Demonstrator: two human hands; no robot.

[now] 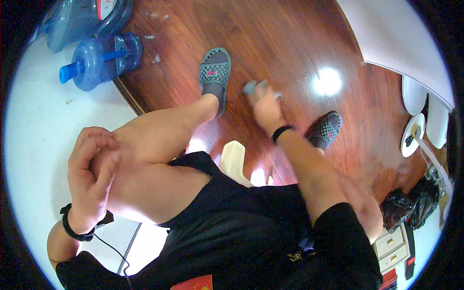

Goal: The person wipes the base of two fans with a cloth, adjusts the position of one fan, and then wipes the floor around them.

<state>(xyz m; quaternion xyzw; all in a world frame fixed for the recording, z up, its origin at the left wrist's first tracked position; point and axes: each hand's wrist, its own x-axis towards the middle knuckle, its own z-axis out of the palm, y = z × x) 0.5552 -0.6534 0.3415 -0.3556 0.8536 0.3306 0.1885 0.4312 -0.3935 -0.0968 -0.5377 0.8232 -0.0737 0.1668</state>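
Note:
My left hand (92, 166) rests on my left knee, its fingers loosely curved with the thumb apart and nothing seen in its grasp. My right hand (266, 107) reaches down between my feet, low over the wooden floor, and is smeared by motion. Its fingers are closed around a small blue-green thing (250, 87), too blurred to name. Slippers with a dark checked pattern are on both feet; the left slipper (215, 67) and the right slipper (329, 126) stand on either side of that hand.
Large blue water bottles (89, 65) lie at the far left by a white surface. Beneath me a cream stool part (233, 162) shows. At right are a white panel (394, 38), a white round base (412, 135), black plastic bags (420, 203) and small drawers (390, 244).

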